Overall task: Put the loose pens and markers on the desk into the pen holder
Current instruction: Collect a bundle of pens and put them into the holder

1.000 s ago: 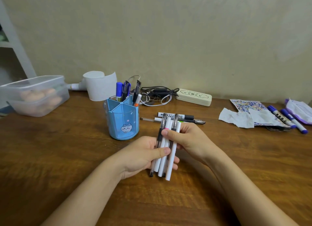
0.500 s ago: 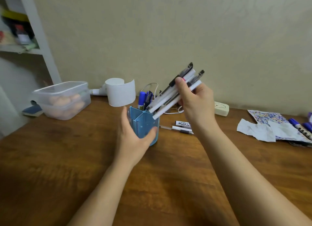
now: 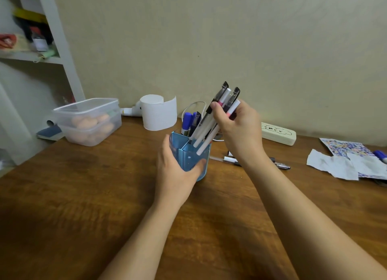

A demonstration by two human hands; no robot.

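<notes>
Lowering a bundle of pens [image 3: 211,123] toward the pen holder [image 3: 189,154]: right hand [image 3: 238,127] has its grip closed around the bundle, tilted, lower tips at the holder's rim, one apparently just inside a near compartment. Cannot tell how deep. Left hand [image 3: 178,171] wraps the holder's near wall, grip closed on it, steadying it on the table [image 3: 83,196].

Status, done: several blue markers [image 3: 189,120] already stand in a rear compartment.

Status, in progress: the bundle, not yet released.

Status, left: loose pens on the table [image 3: 280,164] just behind the right wrist; at least one blue marker [image 3: 380,155] at the far right edge, beside torn paper scraps [image 3: 333,164]. More may lie out of frame.

Judgement: roughly midway; at least two more pickups follow this drop.
</notes>
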